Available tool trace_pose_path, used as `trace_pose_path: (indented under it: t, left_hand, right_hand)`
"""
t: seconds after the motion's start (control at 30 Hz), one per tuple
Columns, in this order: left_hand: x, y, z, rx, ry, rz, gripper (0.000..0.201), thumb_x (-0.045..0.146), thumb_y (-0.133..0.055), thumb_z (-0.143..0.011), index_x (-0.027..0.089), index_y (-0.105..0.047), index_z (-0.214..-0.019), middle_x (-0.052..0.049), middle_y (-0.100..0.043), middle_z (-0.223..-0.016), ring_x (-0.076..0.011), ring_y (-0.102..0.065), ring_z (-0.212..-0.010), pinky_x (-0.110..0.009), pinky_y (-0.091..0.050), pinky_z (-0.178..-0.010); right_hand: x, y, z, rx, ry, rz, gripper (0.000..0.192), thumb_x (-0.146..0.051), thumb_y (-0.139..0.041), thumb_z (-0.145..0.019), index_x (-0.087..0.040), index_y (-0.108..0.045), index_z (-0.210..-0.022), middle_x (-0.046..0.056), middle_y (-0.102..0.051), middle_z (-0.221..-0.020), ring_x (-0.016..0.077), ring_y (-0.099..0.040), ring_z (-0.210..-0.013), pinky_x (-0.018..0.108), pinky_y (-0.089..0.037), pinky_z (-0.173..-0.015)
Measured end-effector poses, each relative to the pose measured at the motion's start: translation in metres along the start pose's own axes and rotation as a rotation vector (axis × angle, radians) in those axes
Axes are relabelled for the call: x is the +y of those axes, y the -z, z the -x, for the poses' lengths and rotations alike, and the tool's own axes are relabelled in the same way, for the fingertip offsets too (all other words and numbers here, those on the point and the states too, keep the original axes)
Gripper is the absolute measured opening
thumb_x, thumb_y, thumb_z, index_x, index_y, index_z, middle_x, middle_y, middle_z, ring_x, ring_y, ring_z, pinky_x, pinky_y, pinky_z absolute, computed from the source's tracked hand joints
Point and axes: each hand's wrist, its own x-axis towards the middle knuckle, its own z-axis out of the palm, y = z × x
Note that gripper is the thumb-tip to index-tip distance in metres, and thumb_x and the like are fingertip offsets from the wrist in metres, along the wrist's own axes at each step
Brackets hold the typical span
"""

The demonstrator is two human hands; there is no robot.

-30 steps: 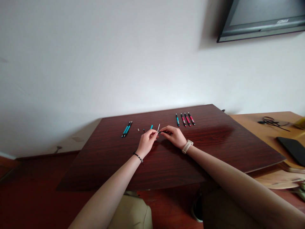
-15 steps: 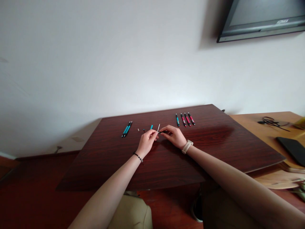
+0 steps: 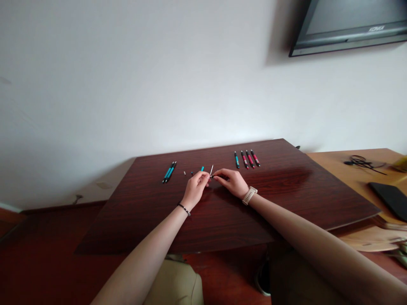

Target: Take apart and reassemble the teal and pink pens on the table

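Two bare hands meet at the middle of a dark red-brown wooden table: left hand and right hand each pinch a small black pen part with a thin white refill. Four assembled pens lie at one o'clock, two teal pens at ten o'clock.

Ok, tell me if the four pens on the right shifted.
No. The four pens lie in the same row near the table's far edge.
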Motion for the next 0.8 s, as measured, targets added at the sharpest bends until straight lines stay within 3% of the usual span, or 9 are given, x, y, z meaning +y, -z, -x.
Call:
trace_pose_path:
  t: [0.13, 0.37, 0.53, 0.7, 0.8]
  left_hand:
    - [-0.0013, 0.0004, 0.0001, -0.024, 0.005, -0.016, 0.03, 0.048, -0.06, -0.103, 0.02, -0.071, -0.098, -0.004, -0.075, -0.084, -0.0181, -0.07, -0.075, -0.029, -0.056, -0.074]
    - [-0.0058, -0.0001, -0.0003, -0.013, -0.045, 0.031, 0.023, 0.041, -0.068, -0.098, 0.021, -0.071, -0.109, -0.006, -0.076, -0.106, -0.0195, -0.073, -0.09, -0.03, -0.059, -0.08]
    - [-0.0044, 0.0, -0.0008, -0.043, -0.006, 0.01, 0.028, 0.046, -0.061, -0.103, 0.02, -0.071, -0.1, -0.004, -0.075, -0.087, -0.0173, -0.07, -0.074, -0.03, -0.057, -0.074]
    - [-0.0069, 0.0004, -0.0006, -0.027, -0.071, 0.011, 0.021, 0.04, -0.068, -0.098, 0.021, -0.072, -0.107, -0.007, -0.077, -0.105, -0.0203, -0.074, -0.093, -0.031, -0.06, -0.081]
    - [-0.0061, 0.0003, -0.0004, -0.013, -0.044, 0.04, 0.025, 0.043, -0.068, -0.099, 0.021, -0.071, -0.109, -0.007, -0.077, -0.104, -0.0192, -0.074, -0.087, -0.03, -0.06, -0.078]
  right_hand:
    - [0.0, -0.0001, 0.0002, 0.015, 0.009, 0.018, 0.02, -0.04, -0.071, -0.102, -0.025, -0.079, -0.111, 0.005, -0.082, -0.106, 0.0213, -0.075, -0.093, 0.031, -0.056, -0.082]
    - [-0.0019, 0.0001, 0.0006, -0.029, -0.031, 0.004, 0.023, -0.041, -0.065, -0.105, -0.025, -0.08, -0.109, 0.004, -0.083, -0.099, 0.0205, -0.076, -0.086, 0.03, -0.055, -0.08]
    - [-0.0036, 0.001, 0.0006, -0.017, -0.018, 0.004, 0.022, -0.042, -0.069, -0.102, -0.025, -0.079, -0.11, 0.005, -0.083, -0.105, 0.0219, -0.077, -0.094, 0.031, -0.056, -0.084]
    - [-0.0061, 0.0021, 0.0008, -0.063, -0.066, 0.034, 0.029, -0.045, -0.06, -0.107, -0.025, -0.08, -0.104, 0.002, -0.081, -0.084, 0.019, -0.073, -0.074, 0.029, -0.053, -0.073]
    - [-0.0054, 0.0018, 0.0007, -0.062, -0.063, 0.028, 0.028, -0.045, -0.062, -0.107, -0.025, -0.08, -0.105, 0.002, -0.081, -0.086, 0.0193, -0.074, -0.076, 0.029, -0.053, -0.075]
